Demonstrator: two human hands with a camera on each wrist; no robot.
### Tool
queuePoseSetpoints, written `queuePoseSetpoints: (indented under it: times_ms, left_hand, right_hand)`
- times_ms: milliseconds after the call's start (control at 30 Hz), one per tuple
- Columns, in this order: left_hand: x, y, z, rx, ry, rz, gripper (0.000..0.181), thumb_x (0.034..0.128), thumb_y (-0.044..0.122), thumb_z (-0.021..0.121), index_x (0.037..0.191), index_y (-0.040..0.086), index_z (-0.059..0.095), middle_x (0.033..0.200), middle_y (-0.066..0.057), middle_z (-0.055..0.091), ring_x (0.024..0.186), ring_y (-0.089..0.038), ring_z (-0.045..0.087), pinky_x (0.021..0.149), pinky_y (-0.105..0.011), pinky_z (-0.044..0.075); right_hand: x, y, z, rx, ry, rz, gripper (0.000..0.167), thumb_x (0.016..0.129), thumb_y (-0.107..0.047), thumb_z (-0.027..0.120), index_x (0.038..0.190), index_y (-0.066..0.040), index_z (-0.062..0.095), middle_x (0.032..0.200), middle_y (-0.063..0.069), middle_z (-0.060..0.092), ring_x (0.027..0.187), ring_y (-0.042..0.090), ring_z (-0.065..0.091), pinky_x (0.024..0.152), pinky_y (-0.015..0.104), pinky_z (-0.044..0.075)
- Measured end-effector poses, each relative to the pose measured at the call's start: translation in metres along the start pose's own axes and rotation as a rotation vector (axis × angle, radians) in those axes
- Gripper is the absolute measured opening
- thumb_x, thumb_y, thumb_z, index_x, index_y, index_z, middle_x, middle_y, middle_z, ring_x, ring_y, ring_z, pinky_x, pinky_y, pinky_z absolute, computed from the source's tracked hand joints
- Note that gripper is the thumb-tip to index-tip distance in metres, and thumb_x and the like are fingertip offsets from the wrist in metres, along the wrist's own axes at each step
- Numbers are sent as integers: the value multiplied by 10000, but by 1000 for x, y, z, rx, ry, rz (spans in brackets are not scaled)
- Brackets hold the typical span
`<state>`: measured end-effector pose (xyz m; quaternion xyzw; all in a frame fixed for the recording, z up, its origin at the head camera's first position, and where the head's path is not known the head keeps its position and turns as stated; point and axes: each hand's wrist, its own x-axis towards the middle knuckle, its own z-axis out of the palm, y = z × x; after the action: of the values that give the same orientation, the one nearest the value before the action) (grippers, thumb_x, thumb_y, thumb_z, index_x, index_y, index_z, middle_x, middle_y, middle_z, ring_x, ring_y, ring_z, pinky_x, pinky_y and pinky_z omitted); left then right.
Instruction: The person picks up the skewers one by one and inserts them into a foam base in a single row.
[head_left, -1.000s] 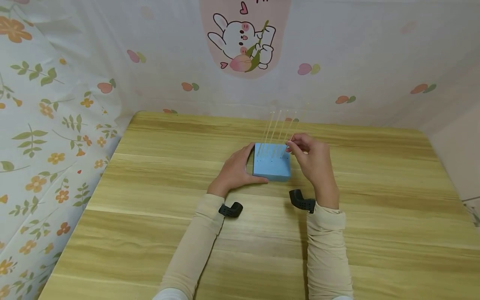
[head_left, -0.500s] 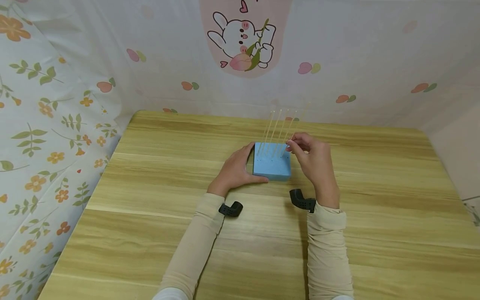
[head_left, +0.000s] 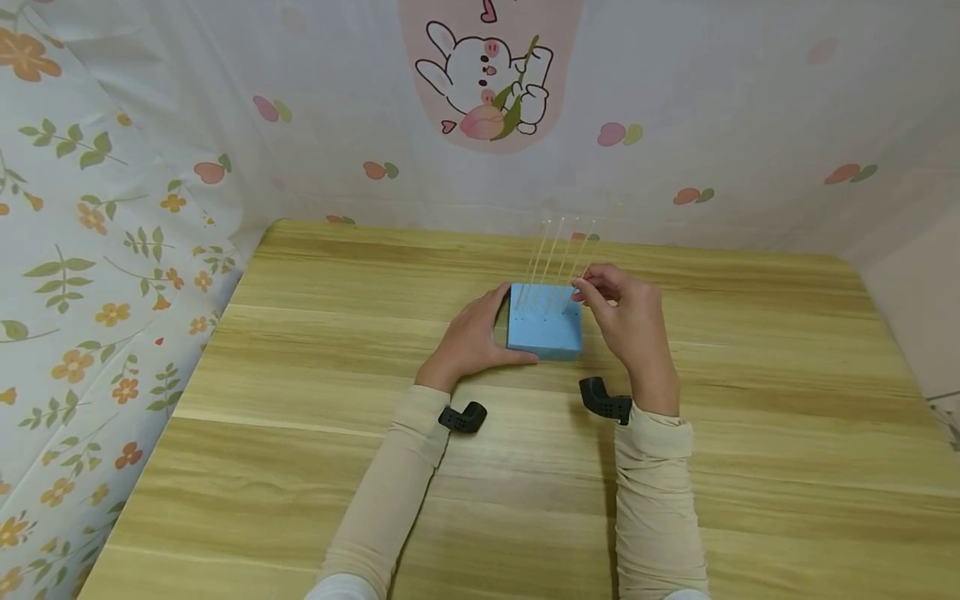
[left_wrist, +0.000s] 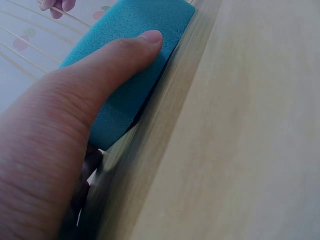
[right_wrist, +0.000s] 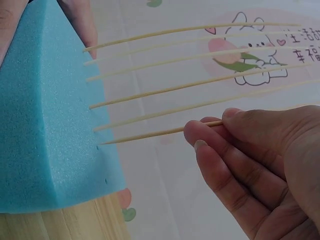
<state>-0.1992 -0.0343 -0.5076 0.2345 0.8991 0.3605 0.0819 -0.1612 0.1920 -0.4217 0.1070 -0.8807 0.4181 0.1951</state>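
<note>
A blue foam block (head_left: 545, 329) lies on the table, with several thin bamboo skewers (right_wrist: 165, 91) standing in its top. My left hand (head_left: 474, 337) grips the block from the left; in the left wrist view its thumb (left_wrist: 125, 55) lies along the front face, and its other fingers are mostly hidden behind. Between thumb and fingertips, my right hand (head_left: 626, 321) pinches another bamboo skewer (right_wrist: 150, 135) above the block's right part. That skewer's pointed end is at the foam surface beside a small hole (right_wrist: 97, 147); whether it touches, I cannot tell.
The wood-grain table (head_left: 780, 400) extends around the block. Behind it hangs a white printed cloth (head_left: 322, 100), and a floral cloth (head_left: 97, 275) covers the left side. Black camera mounts (head_left: 462, 418) sit on both wrists.
</note>
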Motion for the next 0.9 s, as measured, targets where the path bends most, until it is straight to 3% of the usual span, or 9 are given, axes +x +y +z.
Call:
queuePoseSetpoints:
  times_ms: [533,633,767,900]
  left_hand:
    - [1,-2,1,-6,15,19,1266,704,621,892,1654,102,235,1640,-99,380,1483,-296,388,1189,-476,352]
    - [2,-3,1,-4,21,27,1267,696,623,895,1650,98,246,1629,-96,396,1474,-285,401,1186,-461,357]
    - [2,-2,0,-5,25,32,1267,694,623,897,1646,90,252,1621,-100,407,1467,-284,410,1184,-457,361]
    - [1,0,0,-6,11,15,1266,708,621,891,1653,96,233,1639,-107,378,1479,-301,391,1187,-479,356]
  right_hand:
    - [0,1,1,-11,-31,21,111,984,-51,707,989,55,737,882,172,764,793,314,760,727,60,455]
    - [0,4,2,-20,-69,33,102,980,-45,711,984,55,733,887,172,768,787,306,762,734,170,540]
    - [0,7,3,-18,-99,39,98,979,-45,711,976,52,727,905,181,774,778,306,766,742,401,610]
    - [0,8,1,-14,-126,65,130,989,-70,708,1024,53,727,943,189,771,820,316,764,793,470,609]
